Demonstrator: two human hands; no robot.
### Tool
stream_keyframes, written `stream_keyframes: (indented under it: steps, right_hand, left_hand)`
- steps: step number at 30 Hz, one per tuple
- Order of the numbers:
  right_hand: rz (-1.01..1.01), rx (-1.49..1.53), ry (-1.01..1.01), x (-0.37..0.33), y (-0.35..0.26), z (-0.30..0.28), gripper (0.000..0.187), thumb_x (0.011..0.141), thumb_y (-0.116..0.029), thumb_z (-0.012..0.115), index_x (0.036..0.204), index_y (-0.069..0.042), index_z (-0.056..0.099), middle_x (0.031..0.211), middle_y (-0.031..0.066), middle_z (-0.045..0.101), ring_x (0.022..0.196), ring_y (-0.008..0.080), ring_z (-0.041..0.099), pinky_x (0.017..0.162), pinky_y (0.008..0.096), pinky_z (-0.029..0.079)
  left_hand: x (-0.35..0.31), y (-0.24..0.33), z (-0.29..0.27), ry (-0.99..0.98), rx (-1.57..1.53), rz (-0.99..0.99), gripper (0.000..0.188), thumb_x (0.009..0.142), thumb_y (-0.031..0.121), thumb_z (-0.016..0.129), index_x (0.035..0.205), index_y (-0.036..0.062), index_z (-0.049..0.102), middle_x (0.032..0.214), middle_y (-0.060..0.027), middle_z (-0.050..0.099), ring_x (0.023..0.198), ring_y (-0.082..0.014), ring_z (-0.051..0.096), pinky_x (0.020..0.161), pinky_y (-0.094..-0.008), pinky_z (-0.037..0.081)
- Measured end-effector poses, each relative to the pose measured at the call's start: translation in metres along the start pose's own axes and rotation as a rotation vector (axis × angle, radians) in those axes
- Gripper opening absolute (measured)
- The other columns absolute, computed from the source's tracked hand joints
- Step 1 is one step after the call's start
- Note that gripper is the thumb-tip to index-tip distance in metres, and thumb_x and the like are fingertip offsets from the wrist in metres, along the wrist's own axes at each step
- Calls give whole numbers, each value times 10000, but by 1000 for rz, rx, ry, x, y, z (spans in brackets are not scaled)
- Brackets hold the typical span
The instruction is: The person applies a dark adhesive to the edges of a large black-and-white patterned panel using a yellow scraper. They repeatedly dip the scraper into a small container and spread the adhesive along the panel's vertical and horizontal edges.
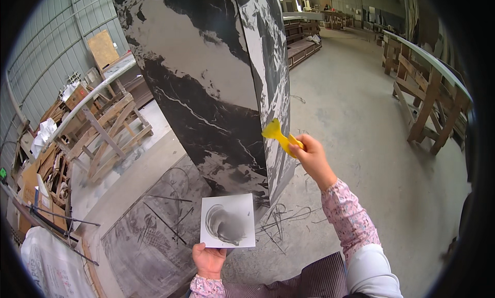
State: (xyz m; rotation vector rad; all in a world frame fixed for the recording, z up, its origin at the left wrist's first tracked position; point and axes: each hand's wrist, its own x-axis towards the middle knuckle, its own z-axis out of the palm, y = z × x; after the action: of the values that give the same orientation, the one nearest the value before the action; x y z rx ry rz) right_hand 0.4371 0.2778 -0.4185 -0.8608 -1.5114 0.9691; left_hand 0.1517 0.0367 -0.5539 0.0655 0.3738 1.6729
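Note:
My right hand [312, 154] is wrapped round the handle of a yellow putty knife [281, 137]. The knife's wide blade lies at the vertical corner of a tall black-and-white marble-patterned block [206, 91]; whether it touches cannot be made out. Low in front of the block, my left hand [208, 259] holds a square white board [210, 239] from below by its near edge, with the fingers mostly hidden underneath. Dark grey paste [230, 227] is smeared over the middle of the board.
Wooden trestles [111, 127] and a heap of scrap wood and cardboard stand on the left. Another trestle table [428, 86] runs along the right. Thin dark rods and wires [281, 218] lie on the dusty floor around the block's foot. A white sack [49, 262] is at lower left.

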Motion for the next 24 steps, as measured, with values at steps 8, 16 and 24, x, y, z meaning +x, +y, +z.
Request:
stream_keyframes:
  steps: [8, 16, 24]
  right_hand:
    - [320, 219, -432, -98, -14, 9, 184, 951, -187, 614, 1009, -16, 578, 881, -1, 605, 767, 69, 555, 679, 223, 470]
    - [323, -104, -644, -122, -8, 58, 190, 947, -121, 589, 1071, -10, 680, 881, 19, 675, 770, 62, 574, 709, 221, 479]
    - [126, -447, -757, -126, 1, 75, 243, 898, -229, 663, 1012, -17, 693, 699, 96, 646, 598, 120, 573, 595, 287, 480]
  left_hand:
    - [-6, -4, 6, -3, 44, 34, 575, 774, 135, 558, 1322, -3, 453, 1264, -148, 575, 1131, -321, 585, 957, -473, 521]
    - [-11, -11, 17, 29, 305, 94, 601, 774, 99, 561, 1355, 33, 421, 1278, -153, 548, 1151, -321, 576, 945, -461, 536]
    - [-11, -16, 19, 11, 422, 109, 631, 751, 90, 541, 1364, 28, 402, 1292, -165, 531, 1170, -332, 561, 950, -464, 531]
